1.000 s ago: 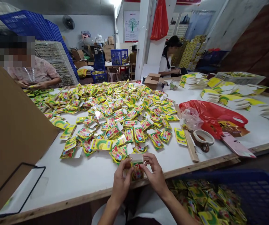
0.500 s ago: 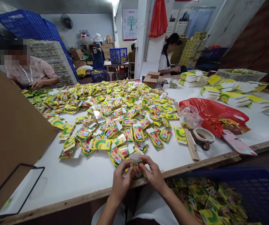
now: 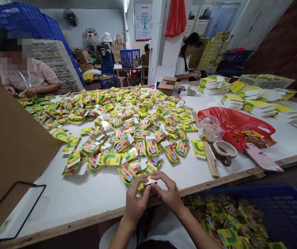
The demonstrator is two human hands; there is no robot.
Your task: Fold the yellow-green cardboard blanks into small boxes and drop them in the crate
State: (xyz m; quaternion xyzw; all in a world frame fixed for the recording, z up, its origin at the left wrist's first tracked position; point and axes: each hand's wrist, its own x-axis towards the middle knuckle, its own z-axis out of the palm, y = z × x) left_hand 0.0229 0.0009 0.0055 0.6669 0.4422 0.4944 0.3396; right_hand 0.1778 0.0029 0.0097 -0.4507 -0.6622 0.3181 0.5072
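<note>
At the front edge of the table, a small printed carton (image 3: 152, 181) is pinched between both hands. Its white flap shows under the fingertips, while most of its printed front is hidden. My left hand (image 3: 136, 197) closes on its left side, thumb towards me and fingertips on top. On the other side my right hand (image 3: 169, 193) grips it the same way. Just beyond the hands lies a heap of similar yellow, green and red cartons (image 3: 127, 171), many with white flaps sticking out.
A large brown cardboard box (image 3: 16, 138) stands at left beside a black wire frame (image 3: 38, 185). To the right are a wooden strip (image 3: 210, 160), a cup (image 3: 224, 152), a red plastic bag (image 3: 231, 121) and a pink flat item (image 3: 264, 157). A blue crate (image 3: 288, 207) of cartons sits below. Two co-workers sit across.
The carton has tipped in my hands: its printed front faced me before, and now the white flap shows with my fingertips pressed on it. The view has shifted slightly.
</note>
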